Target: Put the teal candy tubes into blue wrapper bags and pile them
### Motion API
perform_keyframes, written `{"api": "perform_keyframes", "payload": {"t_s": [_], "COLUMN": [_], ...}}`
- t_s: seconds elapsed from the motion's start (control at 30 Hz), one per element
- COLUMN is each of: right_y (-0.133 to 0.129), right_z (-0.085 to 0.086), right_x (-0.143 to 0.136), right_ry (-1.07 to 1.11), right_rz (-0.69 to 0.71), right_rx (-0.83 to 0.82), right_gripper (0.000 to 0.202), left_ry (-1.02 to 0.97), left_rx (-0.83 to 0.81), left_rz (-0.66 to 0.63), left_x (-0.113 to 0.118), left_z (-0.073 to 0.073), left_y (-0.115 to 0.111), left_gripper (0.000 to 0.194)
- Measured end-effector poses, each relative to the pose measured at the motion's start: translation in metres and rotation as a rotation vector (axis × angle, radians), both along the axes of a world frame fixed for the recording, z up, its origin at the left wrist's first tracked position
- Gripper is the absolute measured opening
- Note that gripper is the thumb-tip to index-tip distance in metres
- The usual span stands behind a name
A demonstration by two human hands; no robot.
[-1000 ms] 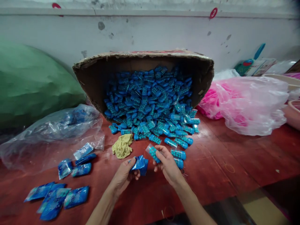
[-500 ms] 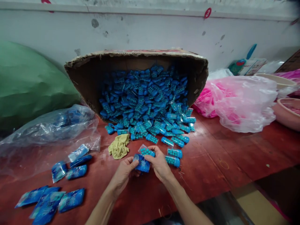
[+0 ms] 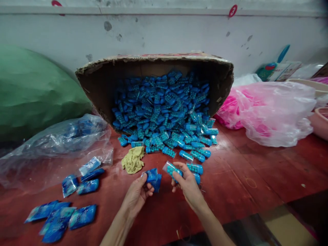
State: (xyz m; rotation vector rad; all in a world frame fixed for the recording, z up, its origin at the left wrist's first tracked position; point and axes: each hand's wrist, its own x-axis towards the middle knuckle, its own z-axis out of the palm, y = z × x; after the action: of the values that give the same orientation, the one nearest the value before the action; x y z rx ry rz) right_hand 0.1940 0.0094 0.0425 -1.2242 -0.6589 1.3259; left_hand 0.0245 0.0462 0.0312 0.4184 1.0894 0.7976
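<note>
Between the thumb and fingers of my left hand [image 3: 139, 193] is a blue printed packet [image 3: 153, 177], its far end folded down. My right hand [image 3: 188, 182] grips a small clear container of turquoise beads [image 3: 172, 168] with a blue end, tilted just above the table. The two items are apart. Two similar bead containers [image 3: 195, 168] lie beside my right hand, one partly hidden by it. A crumpled yellow-green cloth [image 3: 133, 160] rests beyond my left hand. Behind it, a heap of bead containers [image 3: 164, 106] spills from a tipped cardboard box [image 3: 96, 94].
Filled blue packets [image 3: 83, 217] lie on the red table [image 3: 230, 184] at left, below a clear plastic bag [image 3: 51, 150]. A large green sack [image 3: 38, 85] stands at far left. Bags with pink contents [image 3: 276, 112] and a pink basin [image 3: 319, 123] sit at right.
My hands have moved apart. The bead container has shifted right with my right hand, while the blue packet stays in my left. The whole view has shifted slightly.
</note>
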Motion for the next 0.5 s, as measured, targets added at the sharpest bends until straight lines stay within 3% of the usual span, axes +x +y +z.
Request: {"api": "perform_keyframes", "payload": {"t_s": [0.2, 0.5], "right_y": [-0.006, -0.015], "right_z": [0.009, 0.002], "right_x": [-0.007, -0.014], "right_ry": [-0.169, -0.327], "right_rz": [0.043, 0.071], "right_rx": [-0.009, 0.052], "right_gripper": [0.031, 0.027], "left_ry": [0.011, -0.006], "left_rx": [0.025, 0.08], "left_rz": [0.004, 0.017], "left_x": [0.002, 0.004], "left_z": [-0.002, 0.004], "left_y": [-0.002, -0.004], "left_gripper": [0.029, 0.03]}}
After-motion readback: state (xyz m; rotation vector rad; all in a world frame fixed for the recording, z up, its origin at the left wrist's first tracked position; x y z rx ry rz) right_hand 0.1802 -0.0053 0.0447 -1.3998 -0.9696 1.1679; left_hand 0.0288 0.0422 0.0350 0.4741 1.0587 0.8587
